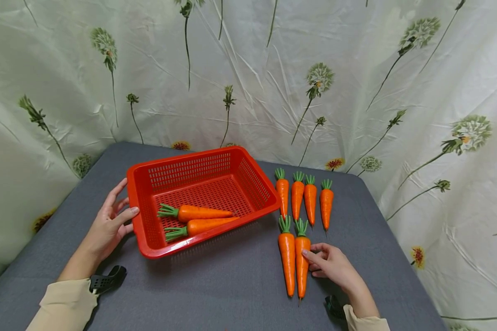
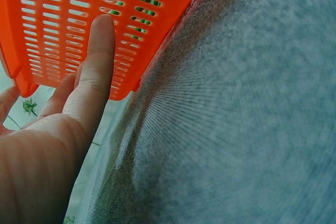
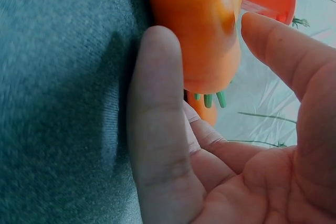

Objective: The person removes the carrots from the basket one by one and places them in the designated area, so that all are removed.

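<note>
At the left end of a red plastic basket (image 1: pixel 199 158), my left hand (image 1: pixel 109 220) holds the rim, thumb on the edge. In the left wrist view a long straight finger (image 2: pixel 94 72) lies against the slotted outer wall. Two orange carrots (image 1: pixel 209 212) with green tops lie in the basket. My right hand (image 1: pixel 333 264) is at the right one of two front carrots (image 1: pixel 302 262), its thumb over the side. In the right wrist view the fingers stand spread around the carrot (image 3: pixel 199 30), with a small gap at the thumb. The other front carrot (image 1: pixel 287 262) lies beside it.
Several more carrots (image 1: pixel 310 202) lie in a row behind the front pair, right of the basket. All stand on a grey cloth-covered table (image 1: pixel 215 294). A white curtain (image 1: pixel 257 82) with a dandelion print hangs behind its back edge.
</note>
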Demonstrator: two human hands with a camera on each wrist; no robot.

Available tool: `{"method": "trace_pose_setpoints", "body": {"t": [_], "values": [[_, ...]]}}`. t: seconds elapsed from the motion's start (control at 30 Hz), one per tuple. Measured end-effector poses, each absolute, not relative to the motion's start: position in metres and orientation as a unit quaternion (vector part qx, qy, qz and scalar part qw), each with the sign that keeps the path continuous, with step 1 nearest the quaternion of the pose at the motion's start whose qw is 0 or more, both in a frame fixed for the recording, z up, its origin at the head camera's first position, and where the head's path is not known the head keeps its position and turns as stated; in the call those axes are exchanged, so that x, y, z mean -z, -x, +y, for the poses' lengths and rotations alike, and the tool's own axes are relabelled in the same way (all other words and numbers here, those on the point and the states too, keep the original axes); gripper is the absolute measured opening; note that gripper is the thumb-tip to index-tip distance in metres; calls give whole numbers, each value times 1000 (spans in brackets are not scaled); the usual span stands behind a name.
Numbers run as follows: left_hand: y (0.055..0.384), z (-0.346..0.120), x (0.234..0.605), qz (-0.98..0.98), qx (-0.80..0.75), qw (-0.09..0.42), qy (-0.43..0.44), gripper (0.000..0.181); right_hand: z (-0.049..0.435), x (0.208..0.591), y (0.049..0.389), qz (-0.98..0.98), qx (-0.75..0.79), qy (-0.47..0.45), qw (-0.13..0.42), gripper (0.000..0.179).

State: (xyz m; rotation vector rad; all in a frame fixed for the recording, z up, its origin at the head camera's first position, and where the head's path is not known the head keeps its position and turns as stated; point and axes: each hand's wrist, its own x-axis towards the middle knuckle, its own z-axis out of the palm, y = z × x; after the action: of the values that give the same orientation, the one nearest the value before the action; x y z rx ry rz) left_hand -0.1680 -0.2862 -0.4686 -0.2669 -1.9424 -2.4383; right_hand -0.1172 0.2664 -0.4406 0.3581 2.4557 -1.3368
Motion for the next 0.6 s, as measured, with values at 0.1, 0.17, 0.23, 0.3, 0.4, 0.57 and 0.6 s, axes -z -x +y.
{"method": "trace_pose_setpoints", "body": {"t": [0.1,0.17,0.23,0.3,0.4,0.57,0.6], "values": [[168,-286,468,-621,779,7,86,84,267,440,118,860,468,-125,159,57],[167,-286,468,-620,780,7,87,84,268,440,118,860,468,-125,159,57],[167,-286,468,-620,780,8,88,84,268,439,118,860,468,-124,159,57],[167,-286,468,-619,780,8,88,83,269,438,118,860,468,-123,160,57],[168,-286,468,-618,781,8,89,83,270,437,118,860,468,-123,162,57],[168,-286,468,-616,783,8,91,83,273,434,118,863,465,-121,158,58],[168,-286,468,-616,783,8,91,83,274,433,118,864,463,-117,157,58]]}}
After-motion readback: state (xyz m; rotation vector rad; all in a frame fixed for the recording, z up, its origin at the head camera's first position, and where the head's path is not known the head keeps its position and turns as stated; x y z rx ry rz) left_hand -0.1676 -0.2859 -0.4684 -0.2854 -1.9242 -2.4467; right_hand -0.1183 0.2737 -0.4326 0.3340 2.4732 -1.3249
